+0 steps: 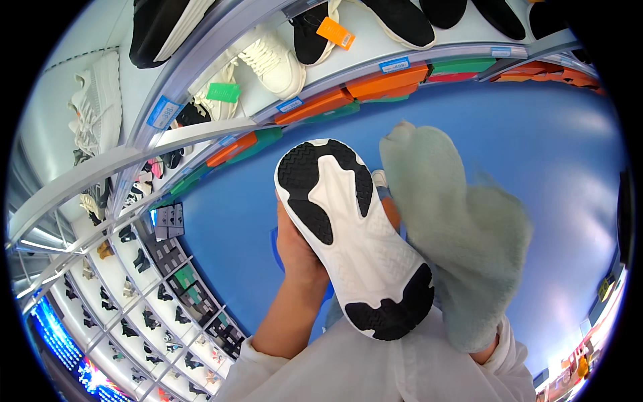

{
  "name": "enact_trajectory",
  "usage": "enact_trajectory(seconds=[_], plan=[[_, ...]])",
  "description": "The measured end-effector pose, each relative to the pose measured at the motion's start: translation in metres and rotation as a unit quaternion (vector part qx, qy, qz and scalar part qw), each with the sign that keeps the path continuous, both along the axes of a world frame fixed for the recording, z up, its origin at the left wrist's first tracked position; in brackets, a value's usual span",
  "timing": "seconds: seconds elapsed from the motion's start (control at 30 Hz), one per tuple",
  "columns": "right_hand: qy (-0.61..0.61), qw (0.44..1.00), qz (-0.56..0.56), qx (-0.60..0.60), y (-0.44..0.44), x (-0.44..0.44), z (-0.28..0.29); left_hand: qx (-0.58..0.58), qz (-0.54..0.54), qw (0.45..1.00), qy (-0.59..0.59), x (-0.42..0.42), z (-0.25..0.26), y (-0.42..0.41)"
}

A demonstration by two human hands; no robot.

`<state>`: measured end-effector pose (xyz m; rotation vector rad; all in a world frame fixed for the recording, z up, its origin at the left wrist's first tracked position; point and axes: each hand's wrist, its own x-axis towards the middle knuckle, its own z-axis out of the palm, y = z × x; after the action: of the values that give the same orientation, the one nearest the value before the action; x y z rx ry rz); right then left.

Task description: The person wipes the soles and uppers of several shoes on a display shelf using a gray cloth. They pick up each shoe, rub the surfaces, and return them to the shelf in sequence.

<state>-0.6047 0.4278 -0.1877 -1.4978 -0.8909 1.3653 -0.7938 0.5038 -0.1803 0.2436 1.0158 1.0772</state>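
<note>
My left hand grips a sneaker from its left side, with the white and black sole turned up toward me. To the right of the sneaker, a grey-green cloth hangs over my right hand and covers most of it. Part of the right wrist shows below the cloth, and a fingertip seems to stick out at its top edge. The cloth lies close beside the sole; whether it touches the sneaker I cannot tell. The sneaker's upper is hidden beneath the sole.
A shelf of shoes with price tags curves across the top, above orange and green shoeboxes. More shoe racks and stacked boxes stand at the left. Below the hands is a blue floor, and part of a blue object shows behind my left hand.
</note>
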Motion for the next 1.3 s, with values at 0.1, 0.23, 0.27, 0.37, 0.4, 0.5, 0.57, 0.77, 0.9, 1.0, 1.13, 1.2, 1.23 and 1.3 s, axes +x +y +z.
enact_trajectory(seconds=[0.1,0.23,0.27,0.37,0.4,0.5,0.57,0.77,0.9,1.0,1.13,1.2,1.23,1.3], plan=[[0.023,1.0,-0.006,-0.017,-0.014,-0.001,0.004,-0.003,-0.014,0.994,-0.105,-0.005,-0.002,-0.004],[0.058,0.998,0.008,-0.013,-0.027,-0.021,0.012,-0.052,-0.048,0.989,0.127,0.01,0.01,-0.013],[0.065,0.998,0.011,-0.009,-0.029,-0.027,0.013,-0.055,-0.048,0.991,0.112,0.013,0.015,-0.014],[0.081,0.997,0.008,-0.006,-0.028,-0.035,0.014,-0.082,-0.042,0.991,0.101,0.016,0.016,-0.017],[0.085,0.996,0.007,-0.006,-0.026,-0.036,0.013,-0.095,-0.037,0.99,0.102,0.015,0.016,-0.018],[0.096,0.995,0.003,-0.01,-0.021,-0.036,0.011,-0.073,-0.011,0.99,0.122,0.018,0.021,-0.019],[0.103,0.995,0.001,-0.013,-0.021,-0.036,0.011,-0.071,-0.003,0.985,0.156,0.019,0.022,-0.019],[0.117,0.993,-0.012,-0.005,-0.019,-0.04,0.009,0.024,-0.048,0.972,0.228,0.016,0.026,-0.021],[0.117,0.993,-0.029,-0.005,-0.019,-0.04,0.007,0.033,-0.056,0.975,0.213,0.019,0.033,-0.021],[0.124,0.992,-0.021,-0.008,-0.028,-0.044,0.011,0.078,-0.07,0.962,0.251,0.018,0.037,-0.027],[0.127,0.992,-0.013,-0.011,-0.034,-0.037,0.013,0.055,-0.091,0.992,0.063,0.008,0.019,-0.032],[0.128,0.992,-0.009,-0.016,-0.024,-0.026,0.01,0.037,-0.142,0.977,0.156,0.009,0.025,-0.042],[0.126,0.992,-0.006,-0.017,-0.018,-0.02,0.007,0.029,-0.165,0.965,0.203,0.01,0.029,-0.048],[0.123,0.992,0.003,-0.016,-0.014,-0.018,0.006,0.045,-0.163,0.968,0.186,0.009,0.029,-0.051]])
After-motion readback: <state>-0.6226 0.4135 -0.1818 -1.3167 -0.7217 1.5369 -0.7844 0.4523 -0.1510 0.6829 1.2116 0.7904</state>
